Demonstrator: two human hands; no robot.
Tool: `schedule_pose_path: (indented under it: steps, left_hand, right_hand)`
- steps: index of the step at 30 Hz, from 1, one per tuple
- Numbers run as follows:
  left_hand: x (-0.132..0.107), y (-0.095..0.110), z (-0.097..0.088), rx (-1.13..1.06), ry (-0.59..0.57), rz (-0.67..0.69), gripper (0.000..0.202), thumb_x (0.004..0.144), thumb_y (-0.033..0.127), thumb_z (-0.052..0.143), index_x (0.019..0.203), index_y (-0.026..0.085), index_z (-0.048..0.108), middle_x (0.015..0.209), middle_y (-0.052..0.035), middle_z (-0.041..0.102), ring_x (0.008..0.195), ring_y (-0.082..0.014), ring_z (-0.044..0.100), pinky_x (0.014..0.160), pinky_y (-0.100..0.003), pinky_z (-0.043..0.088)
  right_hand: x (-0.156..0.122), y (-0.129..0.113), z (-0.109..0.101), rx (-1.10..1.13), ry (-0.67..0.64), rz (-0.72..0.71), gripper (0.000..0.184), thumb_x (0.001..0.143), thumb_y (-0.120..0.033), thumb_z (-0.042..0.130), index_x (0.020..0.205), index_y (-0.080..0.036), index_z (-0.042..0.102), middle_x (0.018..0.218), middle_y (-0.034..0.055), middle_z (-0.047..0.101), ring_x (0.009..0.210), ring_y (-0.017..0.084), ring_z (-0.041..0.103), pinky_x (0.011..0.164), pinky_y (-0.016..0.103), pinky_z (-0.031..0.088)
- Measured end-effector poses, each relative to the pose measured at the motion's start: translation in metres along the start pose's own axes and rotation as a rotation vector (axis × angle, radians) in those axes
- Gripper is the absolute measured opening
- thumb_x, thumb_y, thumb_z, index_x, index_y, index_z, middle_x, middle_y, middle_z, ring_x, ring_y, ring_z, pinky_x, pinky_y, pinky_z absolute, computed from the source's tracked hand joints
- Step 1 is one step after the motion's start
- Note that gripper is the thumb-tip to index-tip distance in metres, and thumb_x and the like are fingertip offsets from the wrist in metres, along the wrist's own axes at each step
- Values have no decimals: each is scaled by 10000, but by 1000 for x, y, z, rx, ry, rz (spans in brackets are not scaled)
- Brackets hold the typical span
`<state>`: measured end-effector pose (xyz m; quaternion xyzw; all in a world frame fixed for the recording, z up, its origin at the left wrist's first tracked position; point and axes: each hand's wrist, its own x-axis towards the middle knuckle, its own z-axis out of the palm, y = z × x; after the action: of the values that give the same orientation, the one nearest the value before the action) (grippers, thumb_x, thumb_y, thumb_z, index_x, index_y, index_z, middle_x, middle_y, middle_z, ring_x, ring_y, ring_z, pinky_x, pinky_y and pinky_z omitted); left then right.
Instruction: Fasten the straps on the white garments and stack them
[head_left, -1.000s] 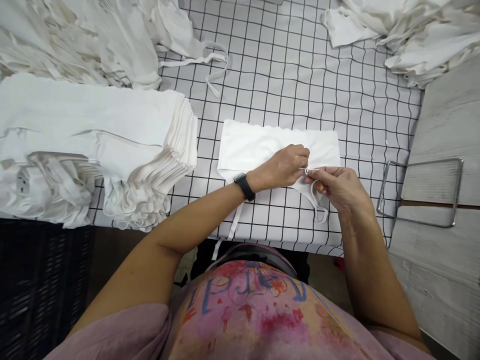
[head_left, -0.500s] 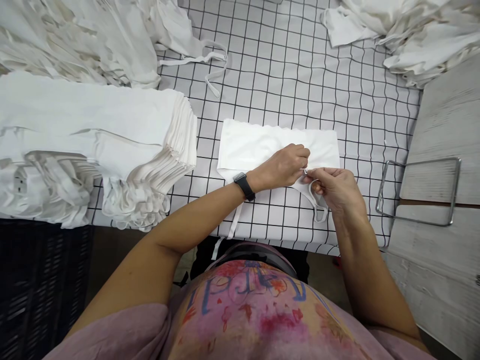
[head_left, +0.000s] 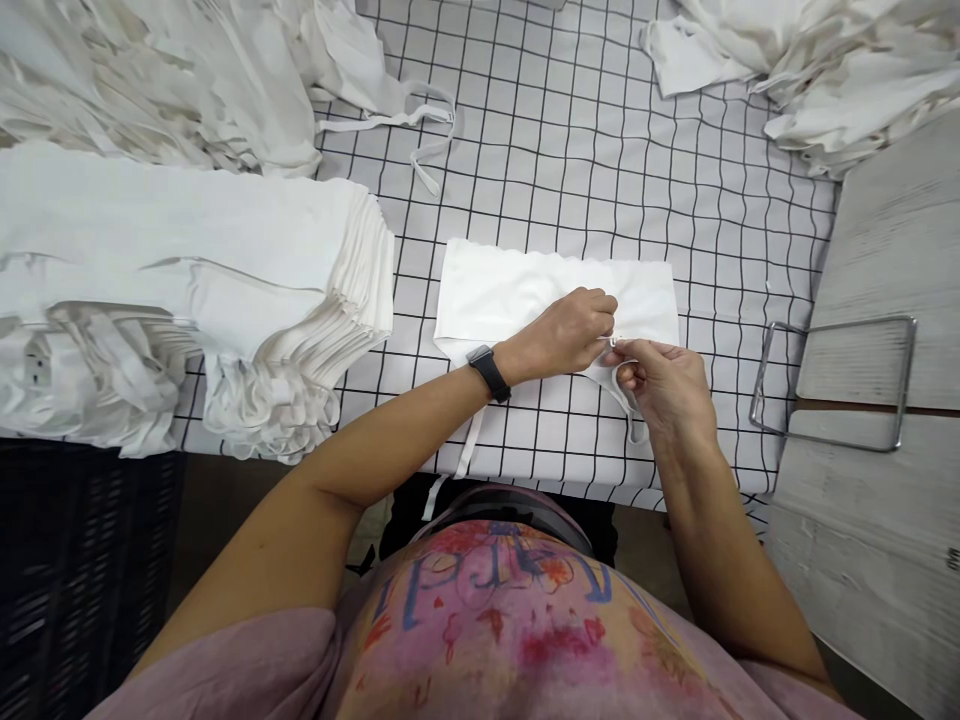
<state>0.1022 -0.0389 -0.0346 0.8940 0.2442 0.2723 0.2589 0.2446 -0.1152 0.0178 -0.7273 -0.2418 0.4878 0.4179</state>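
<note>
A white strappy garment (head_left: 499, 290), like a bra top or camisole, lies flat before me with its straps toward my body. Over its right half my left hand (head_left: 576, 330), wearing a dark watch, is closed on the thin white strap. Just to the right, my right hand (head_left: 667, 378) pinches the same strap between thumb and fingertips, close beside a small white ring or slider (head_left: 613, 342). The two hands nearly touch. A loop of strap hangs below the right fingers, and another strap (head_left: 471, 440) trails over the table's front edge.
At left is a neat stack of folded white garments (head_left: 225, 220), with a looser pile (head_left: 187, 80) behind it. More white garments (head_left: 847, 60) lie at back right. A cardboard box (head_left: 862, 250) and a wire frame (head_left: 832, 385) border the checked tablecloth (head_left: 570, 150) on the right.
My right hand and forearm have shifted slightly left, and the hanging strap loop is more covered by the hand. My left hand stays almost still.
</note>
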Motion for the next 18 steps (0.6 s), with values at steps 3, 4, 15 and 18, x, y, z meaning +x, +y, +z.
schedule_pose_path:
  steps: [3,4,15,18]
  left_hand:
    - [0,0,0,-3,6,-10,256,892,46,511,676,176,557,833,-75,628,832,-193,554,819,-352,499]
    - [0,0,0,-4,9,-11,260,889,44,510,670,179,551,832,-74,626,829,-193,552,816,-354,499]
    - [0,2,-3,-20,-10,36,296,880,0,465,660,185,537,830,-65,628,837,-191,539,818,-355,500]
    - [0,3,-4,-34,-31,49,330,887,-24,429,652,187,525,803,-56,617,802,-182,528,799,-348,497]
  right_hand:
    - [-1,2,1,8,13,-18,74,643,-225,769,627,-162,733,657,76,711,472,80,496,410,219,398]
    - [-1,3,1,7,23,-30,76,650,-230,766,629,-168,728,656,71,706,475,83,502,413,222,403]
    - [1,3,0,6,36,-28,67,649,-215,771,639,-158,738,659,73,712,484,89,509,426,226,410]
    - [-2,6,3,-28,89,-113,95,696,-239,756,638,-171,724,690,72,717,514,106,539,457,243,443]
